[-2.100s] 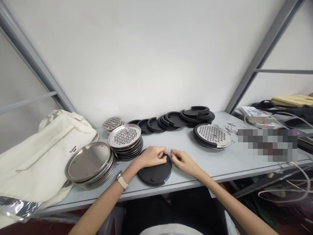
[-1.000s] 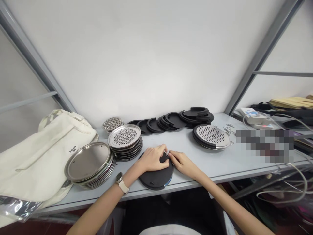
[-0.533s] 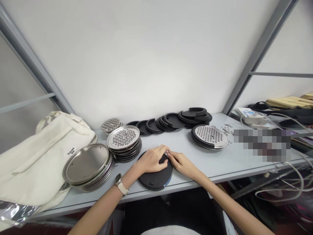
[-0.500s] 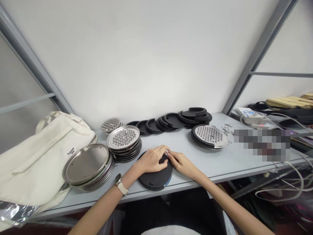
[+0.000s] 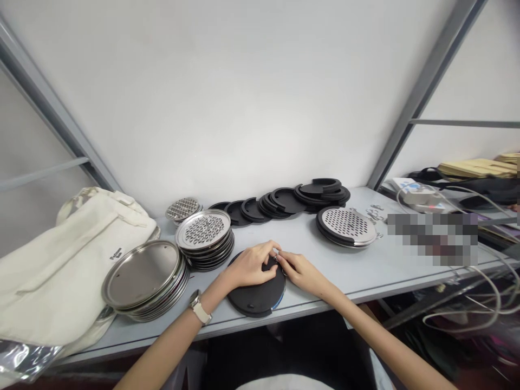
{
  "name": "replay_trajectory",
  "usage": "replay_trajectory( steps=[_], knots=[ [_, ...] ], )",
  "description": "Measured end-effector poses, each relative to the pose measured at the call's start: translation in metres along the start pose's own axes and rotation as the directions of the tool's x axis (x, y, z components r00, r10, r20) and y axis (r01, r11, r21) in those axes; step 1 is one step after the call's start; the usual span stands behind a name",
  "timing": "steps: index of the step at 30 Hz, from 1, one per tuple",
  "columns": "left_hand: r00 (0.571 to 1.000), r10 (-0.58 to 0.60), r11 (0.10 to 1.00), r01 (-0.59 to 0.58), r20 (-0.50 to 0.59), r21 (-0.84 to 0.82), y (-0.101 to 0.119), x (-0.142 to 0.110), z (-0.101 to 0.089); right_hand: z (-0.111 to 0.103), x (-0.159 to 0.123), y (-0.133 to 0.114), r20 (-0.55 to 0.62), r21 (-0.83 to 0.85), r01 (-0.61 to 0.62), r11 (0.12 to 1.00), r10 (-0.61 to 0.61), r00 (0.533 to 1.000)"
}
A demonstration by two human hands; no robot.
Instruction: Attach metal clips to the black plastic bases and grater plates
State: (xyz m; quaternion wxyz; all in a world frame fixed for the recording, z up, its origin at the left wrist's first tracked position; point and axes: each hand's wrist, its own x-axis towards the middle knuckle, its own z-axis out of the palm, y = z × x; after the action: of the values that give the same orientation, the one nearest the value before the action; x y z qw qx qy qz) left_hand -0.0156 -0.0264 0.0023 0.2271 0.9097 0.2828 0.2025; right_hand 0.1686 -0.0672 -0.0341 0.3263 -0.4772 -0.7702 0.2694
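Near the front of the table lies a black round base, with a blue edge showing at its lower right. My left hand rests on it with fingers curled over the far right rim and the thumb on its top. A small shiny metal clip sits at that rim between my fingertips. My right hand is closed in a pinch on the clip from the right. The fingers partly cover the clip, so I cannot tell how it is seated.
To the left are stacked plain steel discs, grater discs and a cream cloth bag. Black bases line the wall. An assembled grater and loose metal clips lie right, near a white cable.
Two seconds ago my right fingertips were slightly off the rim; they have moved in against it beside my left fingers. In the last half second the hands barely move, and the view shifts a little.
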Motion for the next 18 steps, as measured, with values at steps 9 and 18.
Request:
replay_trajectory(
  steps=[9, 18],
  knots=[
    [0.999, -0.046, 0.974, 0.049, 0.021, -0.219, -0.0081, 0.0044, 0.0002, 0.0008, 0.0007, -0.0002, -0.001, -0.035, -0.003, 0.999, 0.003, 1.000],
    [0.997, -0.075, 0.947, 0.078, 0.023, -0.311, -0.0107, 0.0057, 0.0013, 0.0013, 0.0008, 0.0004, -0.002, -0.015, -0.012, 1.000, 0.012, 1.000]
  ],
)
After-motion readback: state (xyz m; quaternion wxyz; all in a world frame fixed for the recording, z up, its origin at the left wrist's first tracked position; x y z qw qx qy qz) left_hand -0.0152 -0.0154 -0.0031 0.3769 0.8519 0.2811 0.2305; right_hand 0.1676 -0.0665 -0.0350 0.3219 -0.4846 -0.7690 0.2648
